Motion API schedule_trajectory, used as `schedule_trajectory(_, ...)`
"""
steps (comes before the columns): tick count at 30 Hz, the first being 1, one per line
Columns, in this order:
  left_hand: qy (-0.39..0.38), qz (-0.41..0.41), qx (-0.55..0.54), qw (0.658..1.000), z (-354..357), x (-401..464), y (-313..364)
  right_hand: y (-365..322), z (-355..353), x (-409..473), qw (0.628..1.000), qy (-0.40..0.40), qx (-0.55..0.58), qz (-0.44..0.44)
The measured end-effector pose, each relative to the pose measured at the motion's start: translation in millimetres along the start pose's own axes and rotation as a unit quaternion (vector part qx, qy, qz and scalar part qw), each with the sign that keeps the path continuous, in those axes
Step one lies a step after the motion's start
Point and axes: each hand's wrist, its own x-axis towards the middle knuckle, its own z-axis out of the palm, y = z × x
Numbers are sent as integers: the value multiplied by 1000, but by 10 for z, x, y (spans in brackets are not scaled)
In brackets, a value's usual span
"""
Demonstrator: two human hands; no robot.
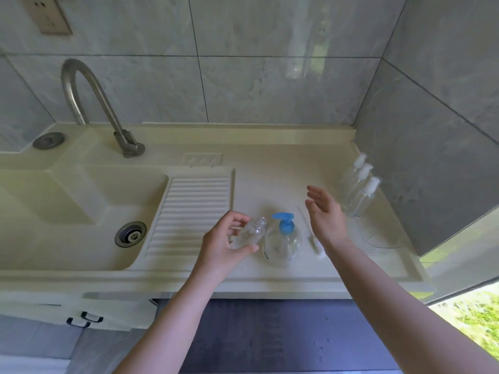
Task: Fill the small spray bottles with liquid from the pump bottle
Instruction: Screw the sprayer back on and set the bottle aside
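A pale counter (270, 168) is running along a grey tiled wall (270, 76). On the left side a sink (67, 211) is sitting low in it, with a round drain (130, 234) at the bottom and a bent metal tap (91, 103) standing behind it. Beside the sink a ridged washboard part (189, 209) is sloping down. A small soap tray shape (202, 159) is sitting just behind the ridges. A wall socket (47, 14) is showing at the top left.

The pump bottle (283, 240) with a blue pump top is standing on the counter near the front edge, between the two hands. Three small spray bottles (359, 190) with white tops are standing in a row at the right, close to the side wall. A thin white spray top with its tube (310, 233) is lying on the counter just right of the pump bottle, partly under the right wrist.

The left hand (224, 244) is holding one small clear bottle (249, 233) with no top on, tilted, its open neck pointing toward the pump bottle. The thumb and fingers are curling around it.

The right hand (324, 211) is hanging above the counter, to the right of the pump bottle. Its fingers are spread and loose, and it is holding nothing
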Motion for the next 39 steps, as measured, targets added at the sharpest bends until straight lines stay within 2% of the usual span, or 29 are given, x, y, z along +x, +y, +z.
schedule_trajectory(4,8,8,-8,1000,-25,-93,39,337,-165,-131,989,0,-143,-27)
schedule_trajectory(10,8,-4,-30,1000,-17,-162,55,686,-191,-321,973,-29,-229,-30)
schedule_trajectory(19,8,2,-24,1000,-68,-242,92,887,-91,-456,956,-64,-286,-20)
schedule_trajectory(27,3,2,-29,1000,-78,-295,75,963,-111,-503,949,-40,-314,0)
schedule_trajectory(31,5,6,-30,1000,-88,-301,105,954,-116,-530,931,-29,-364,-4)
schedule_trajectory(35,15,18,-32,999,-112,-280,139,982,-143,-497,948,-8,-319,-8)
schedule_trajectory(39,30,39,-49,998,-115,-270,177,764,-224,-422,985,93,-141,9)
